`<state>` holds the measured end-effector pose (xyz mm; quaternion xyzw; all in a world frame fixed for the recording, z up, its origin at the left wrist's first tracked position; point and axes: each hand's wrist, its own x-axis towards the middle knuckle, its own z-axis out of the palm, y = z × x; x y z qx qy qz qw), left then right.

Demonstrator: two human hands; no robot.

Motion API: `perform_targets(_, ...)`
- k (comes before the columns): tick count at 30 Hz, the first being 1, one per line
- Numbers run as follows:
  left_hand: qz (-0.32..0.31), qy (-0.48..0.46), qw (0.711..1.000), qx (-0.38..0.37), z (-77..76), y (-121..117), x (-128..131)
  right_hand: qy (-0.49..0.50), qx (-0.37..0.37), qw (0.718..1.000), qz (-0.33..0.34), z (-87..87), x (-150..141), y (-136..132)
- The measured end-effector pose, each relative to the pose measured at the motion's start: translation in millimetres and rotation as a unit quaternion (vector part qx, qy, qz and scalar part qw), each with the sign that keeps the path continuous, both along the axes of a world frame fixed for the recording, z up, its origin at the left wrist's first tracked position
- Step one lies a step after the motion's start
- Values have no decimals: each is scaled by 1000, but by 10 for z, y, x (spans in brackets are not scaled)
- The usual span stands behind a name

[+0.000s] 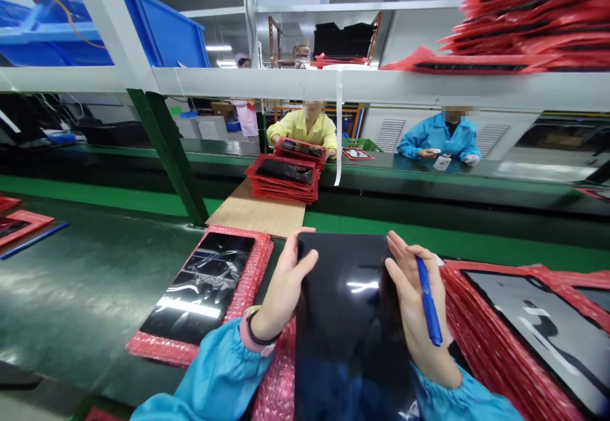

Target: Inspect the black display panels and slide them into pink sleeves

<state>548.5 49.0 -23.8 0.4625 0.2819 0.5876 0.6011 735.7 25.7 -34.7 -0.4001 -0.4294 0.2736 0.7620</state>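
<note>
A glossy black screen panel [352, 326] is held tilted up in front of me, with ceiling light reflected on it. My left hand [281, 287] grips its upper left edge, thumb on the face. Against the upper right edge is my right hand [417, 300], which also carries a blue pen [429, 303] across its back, tucked between the fingers. Red bubble wrap [276, 376] shows below the panel on its left. To the left, another black panel [203, 284] lies on a red bubble-wrap bag. At right stands a stack of red-bagged panels [505, 345], a grey-faced one on top.
A green bench [86, 287] runs left, with a blue stick [35, 241] on it. A shelf [286, 81] crosses above, bearing blue bins [162, 27] and red bags [534, 21]. Ahead are more bagged panels [286, 176] on a board [257, 211] and two seated people [312, 129].
</note>
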Motion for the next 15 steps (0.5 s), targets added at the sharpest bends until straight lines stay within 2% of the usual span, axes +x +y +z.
perform_targets(3,47,61,997,-32,-175,158,-73,-16,-5,1000,-6,-180,159,71)
perform_targets(6,32,116,990,-69,-372,318,-147,-109,-54,991,-59,-475,490,217)
perform_targets(8,23,140,986,-82,-496,402,-164,-127,-91,985,-66,-688,713,309)
perform_targets(11,24,172,981,-86,-646,484,-141,-152,-138,978,-29,-933,928,398)
perform_targets(15,25,205,976,-76,-770,535,-96,-163,-165,973,18,-1065,1013,456)
